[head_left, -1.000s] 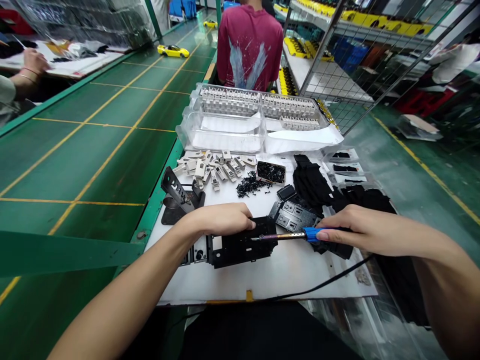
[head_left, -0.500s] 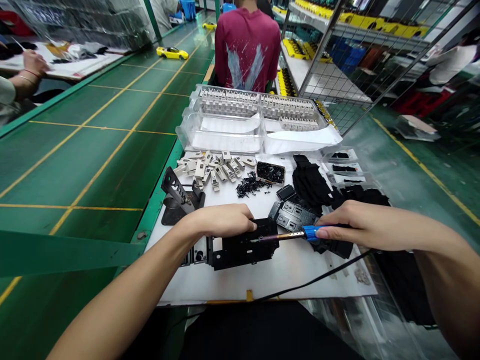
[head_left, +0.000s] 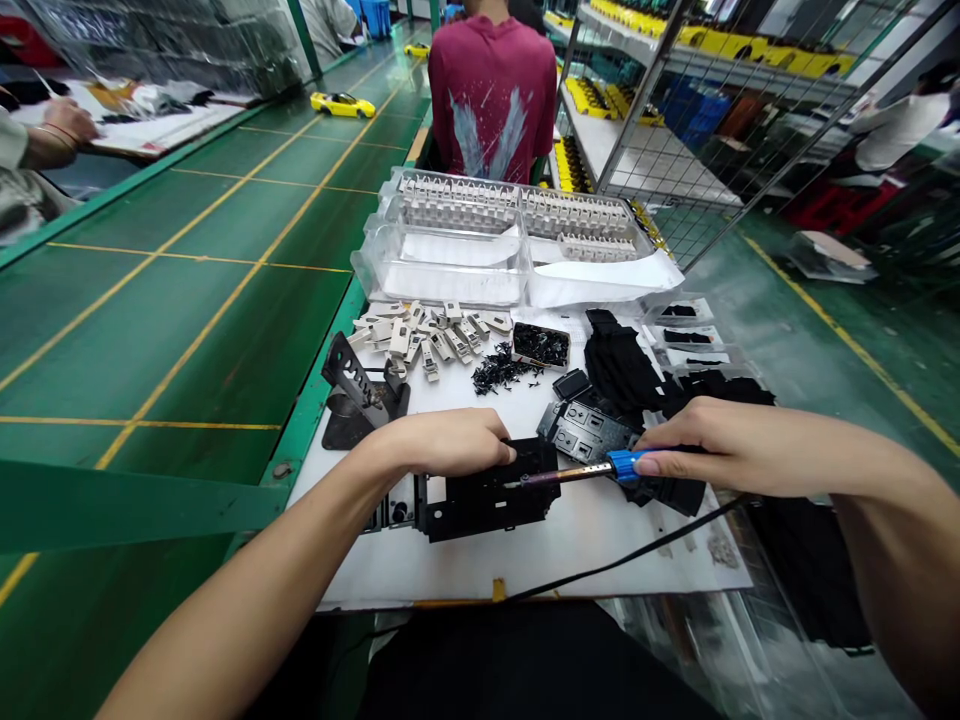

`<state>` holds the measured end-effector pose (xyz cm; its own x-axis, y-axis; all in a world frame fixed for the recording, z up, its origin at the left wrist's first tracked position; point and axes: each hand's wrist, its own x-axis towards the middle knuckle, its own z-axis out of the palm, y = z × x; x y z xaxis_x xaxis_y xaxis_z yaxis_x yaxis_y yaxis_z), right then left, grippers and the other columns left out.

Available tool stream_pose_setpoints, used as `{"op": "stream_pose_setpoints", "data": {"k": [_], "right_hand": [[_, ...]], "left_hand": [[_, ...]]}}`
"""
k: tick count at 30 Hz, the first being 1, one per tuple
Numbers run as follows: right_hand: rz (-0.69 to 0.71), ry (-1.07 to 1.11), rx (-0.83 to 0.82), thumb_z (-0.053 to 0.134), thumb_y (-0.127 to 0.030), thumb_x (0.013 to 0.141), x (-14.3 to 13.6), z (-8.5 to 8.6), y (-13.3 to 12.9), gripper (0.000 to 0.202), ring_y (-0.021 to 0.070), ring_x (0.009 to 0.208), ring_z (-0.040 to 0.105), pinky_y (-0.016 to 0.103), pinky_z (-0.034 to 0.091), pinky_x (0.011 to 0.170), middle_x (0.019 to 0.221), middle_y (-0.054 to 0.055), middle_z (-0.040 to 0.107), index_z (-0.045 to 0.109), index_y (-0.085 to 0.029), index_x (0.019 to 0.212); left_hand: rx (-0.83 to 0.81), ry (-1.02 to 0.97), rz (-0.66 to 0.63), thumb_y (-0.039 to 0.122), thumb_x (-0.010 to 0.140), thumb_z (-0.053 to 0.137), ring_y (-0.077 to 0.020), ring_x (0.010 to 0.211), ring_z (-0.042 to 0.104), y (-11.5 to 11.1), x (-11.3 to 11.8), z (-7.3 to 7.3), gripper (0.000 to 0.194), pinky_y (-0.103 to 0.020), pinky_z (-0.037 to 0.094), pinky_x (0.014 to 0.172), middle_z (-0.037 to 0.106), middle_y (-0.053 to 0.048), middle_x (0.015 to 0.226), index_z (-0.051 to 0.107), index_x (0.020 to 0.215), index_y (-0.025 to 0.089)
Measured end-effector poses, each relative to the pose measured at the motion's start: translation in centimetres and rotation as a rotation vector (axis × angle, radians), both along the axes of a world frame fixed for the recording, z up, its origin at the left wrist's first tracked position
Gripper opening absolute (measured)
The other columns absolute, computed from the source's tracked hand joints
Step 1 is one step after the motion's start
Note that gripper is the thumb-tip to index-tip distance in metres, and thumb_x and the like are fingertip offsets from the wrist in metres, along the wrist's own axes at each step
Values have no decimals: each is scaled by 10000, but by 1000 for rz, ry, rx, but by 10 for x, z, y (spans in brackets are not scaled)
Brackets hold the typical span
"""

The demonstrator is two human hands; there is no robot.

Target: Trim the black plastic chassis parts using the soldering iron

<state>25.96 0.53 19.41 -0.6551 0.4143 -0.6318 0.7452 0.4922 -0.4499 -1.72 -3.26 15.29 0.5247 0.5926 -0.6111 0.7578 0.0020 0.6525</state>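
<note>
My left hand (head_left: 461, 442) is closed on the upper edge of a black plastic part (head_left: 480, 505) lying on the white work surface (head_left: 427, 575). In my right hand (head_left: 694, 452) is the blue handle of a soldering iron (head_left: 624, 465); its metal tip points left and rests at the middle of the black part. A black cord runs from it toward the front edge. Under the left wrist, a metal piece (head_left: 397, 510) shows partly. Just behind the iron lies a dark grey plate (head_left: 589, 430).
Behind are a black stand (head_left: 360, 395), light grey clips (head_left: 431, 335), small black pieces (head_left: 499, 370), a filled box (head_left: 541, 345) and clear trays (head_left: 457, 275). Black parts (head_left: 622, 365) lie right. A green conveyor (head_left: 217, 270) runs left; a person in red (head_left: 491, 90) sits ahead.
Both hands and the iron have hardly moved. On the conveyor the yellow car and the lines have shifted slightly left.
</note>
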Motion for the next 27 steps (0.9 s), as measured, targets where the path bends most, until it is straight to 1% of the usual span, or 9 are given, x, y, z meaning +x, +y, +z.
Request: {"op": "stream_pose_setpoints", "data": {"k": [6,12,18,21,25,27], "right_hand": [[-12,40,-18,440,-529,932,1,-3,1,418,105,516,386,244,278,491,600,-25,477,580,-190,732],[-33,11,-31,437,-549,927,4,-6,2,421,103,513,363,234,266,482,603,-29,469,614,-195,783],[-41,29,-48,440,-576,916,8,-11,3,453,99,508,346,235,274,481,589,-36,439,597,-189,740],[-43,42,-54,436,-579,917,8,-13,4,465,98,507,345,237,281,483,587,-35,433,591,-187,721],[-31,62,-76,448,-563,919,12,-11,4,443,102,513,369,235,293,485,589,-34,458,620,-190,753],[-74,123,-27,474,-566,905,22,-9,3,435,106,514,401,233,312,491,584,-33,482,640,-192,756]], "left_hand": [[14,-4,-8,337,808,441,-130,582,382,-1,1,-1,234,-281,302,540,435,17,652,436,630,185],[34,17,-20,351,803,439,-148,604,415,0,1,0,232,-285,310,549,465,6,653,455,640,186],[26,21,-21,354,819,439,-140,601,408,0,2,-1,240,-279,316,548,469,12,663,449,650,185],[13,-2,-17,365,821,443,-138,602,400,-2,3,-3,244,-277,311,551,453,18,662,448,656,186],[-19,-45,7,398,825,448,-139,609,388,-1,2,-9,269,-272,316,568,431,22,651,465,665,183],[-23,-39,56,432,825,447,-152,636,420,-1,-2,-13,297,-274,346,600,474,10,669,519,696,174]]}}
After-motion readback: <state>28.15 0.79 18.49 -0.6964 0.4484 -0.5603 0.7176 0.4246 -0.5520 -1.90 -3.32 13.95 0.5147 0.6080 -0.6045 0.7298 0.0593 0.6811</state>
